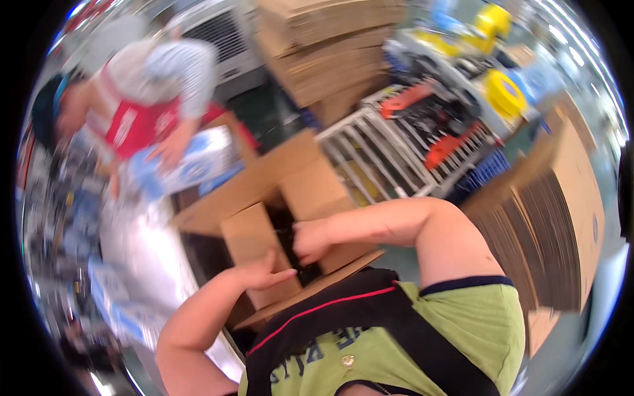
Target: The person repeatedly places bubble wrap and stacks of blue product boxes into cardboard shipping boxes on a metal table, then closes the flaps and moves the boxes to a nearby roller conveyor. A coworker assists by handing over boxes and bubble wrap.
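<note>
A brown cardboard box (247, 231) stands in front of me with its top flaps apart and a dark gap between them. My left hand (264, 272) lies on the inner flap at the left, thumb raised and index finger stretched toward the gap. At the right side of the gap is my right hand (310, 243), its fingers curled down over the opening. Whatever those fingers hold, if anything, is hidden. What the box contains is too dark to make out.
At the left, a person in a red apron (135, 129) handles a blue-and-white pack (191, 162) over a shiny table (142, 244). Behind the box runs a roller conveyor (376, 155) beside a taping machine (456, 112). Flattened cartons (541, 218) are stacked at right, more cartons (330, 53) behind.
</note>
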{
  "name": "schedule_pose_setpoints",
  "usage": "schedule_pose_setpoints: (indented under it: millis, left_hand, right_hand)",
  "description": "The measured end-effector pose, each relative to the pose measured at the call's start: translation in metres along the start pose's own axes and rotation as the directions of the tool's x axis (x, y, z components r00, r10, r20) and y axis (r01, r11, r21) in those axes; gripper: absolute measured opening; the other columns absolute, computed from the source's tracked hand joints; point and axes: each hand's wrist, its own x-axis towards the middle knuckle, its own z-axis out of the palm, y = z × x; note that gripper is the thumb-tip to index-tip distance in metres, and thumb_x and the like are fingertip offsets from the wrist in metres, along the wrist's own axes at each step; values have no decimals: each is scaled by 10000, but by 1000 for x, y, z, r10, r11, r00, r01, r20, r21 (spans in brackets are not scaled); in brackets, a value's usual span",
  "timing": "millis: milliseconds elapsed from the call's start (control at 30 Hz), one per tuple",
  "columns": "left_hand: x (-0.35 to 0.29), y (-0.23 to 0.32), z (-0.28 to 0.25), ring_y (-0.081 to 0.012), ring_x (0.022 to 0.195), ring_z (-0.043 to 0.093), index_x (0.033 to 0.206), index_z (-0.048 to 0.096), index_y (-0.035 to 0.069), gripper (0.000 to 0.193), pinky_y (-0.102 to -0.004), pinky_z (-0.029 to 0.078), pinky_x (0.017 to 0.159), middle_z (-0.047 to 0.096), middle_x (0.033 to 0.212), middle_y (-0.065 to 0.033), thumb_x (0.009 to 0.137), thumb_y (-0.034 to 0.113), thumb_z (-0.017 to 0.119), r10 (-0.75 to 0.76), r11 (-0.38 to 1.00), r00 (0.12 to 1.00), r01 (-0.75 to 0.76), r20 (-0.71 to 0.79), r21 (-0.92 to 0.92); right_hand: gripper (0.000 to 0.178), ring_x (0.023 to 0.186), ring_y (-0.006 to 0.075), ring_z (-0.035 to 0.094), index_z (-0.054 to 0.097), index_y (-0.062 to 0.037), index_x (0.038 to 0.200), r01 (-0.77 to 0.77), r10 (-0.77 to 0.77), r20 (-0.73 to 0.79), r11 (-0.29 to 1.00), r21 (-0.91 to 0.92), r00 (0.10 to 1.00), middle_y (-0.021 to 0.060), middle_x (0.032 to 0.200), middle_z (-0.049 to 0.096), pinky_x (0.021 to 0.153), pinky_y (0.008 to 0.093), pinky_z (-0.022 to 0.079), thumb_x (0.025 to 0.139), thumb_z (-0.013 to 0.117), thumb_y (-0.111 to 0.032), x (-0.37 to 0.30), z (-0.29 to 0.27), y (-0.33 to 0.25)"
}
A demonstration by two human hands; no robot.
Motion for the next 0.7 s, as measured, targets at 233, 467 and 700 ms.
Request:
schedule_pose_setpoints:
  millis: [233,467,700]
  left_hand:
    - [-45,28,-37,-356,1426,268,1470,332,24,843,-440,239,1157,344,1509,-199,896,607,538,142,978,921,-73,363,-197]
    - [41,19,35,-427,1448,171,1494,259,16,1012,-621,138,1138,210,1565,-218,730,444,765,243,903,369,253,-897,348]
    - [17,-66,51,-377,1458,160,1510,180,-19,789,-464,104,1195,212,1569,-211,938,414,508,-382,919,590,328,-711,-221]
  right_hand:
    - [138,856,296,606,671,-111,902,202,-100,-401,954,220,911,92,876,662,740,449,472,819,662,-220,-23,-9,47]
    - [522,1215,372,489,494,-94,1322,-254,201,-385,963,-92,901,173,1357,487,1001,490,402,894,551,-386,-64,-97,107]
    - [626,1411,387,273,374,-121,1457,-194,155,-701,981,24,696,162,1527,307,1133,521,264,924,543,-402,-57,-10,44]
